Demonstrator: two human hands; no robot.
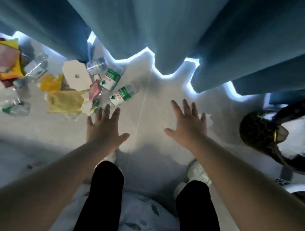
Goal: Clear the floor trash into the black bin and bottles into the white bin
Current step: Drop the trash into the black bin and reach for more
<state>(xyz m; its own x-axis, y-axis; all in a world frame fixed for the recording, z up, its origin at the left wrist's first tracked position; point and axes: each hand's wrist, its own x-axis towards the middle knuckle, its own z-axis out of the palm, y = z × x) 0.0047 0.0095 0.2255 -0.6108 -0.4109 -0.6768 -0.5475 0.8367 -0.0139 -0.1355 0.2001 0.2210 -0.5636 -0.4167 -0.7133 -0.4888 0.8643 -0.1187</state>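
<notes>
Most of the job looks undone. At the left edge of the floor (159, 100), by the curtain (160, 27), lie yellow wrappers (65, 100), a white card (76, 76) and crushed clear bottles (123, 94). Two bottles carry green-and-white labels with red print, too blurred to read. The left hand (104, 128) hovers just beside them and the right hand (188, 122) over bare floor, both spread and holding nothing. At the right edge are the black bin (254, 130), with something clear inside, and the white bin (299, 187).

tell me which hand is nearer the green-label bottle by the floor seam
Left. The left hand is open just below the green-label bottle; the right hand is spread beyond the floor seam, well to the bottle's right.
</notes>
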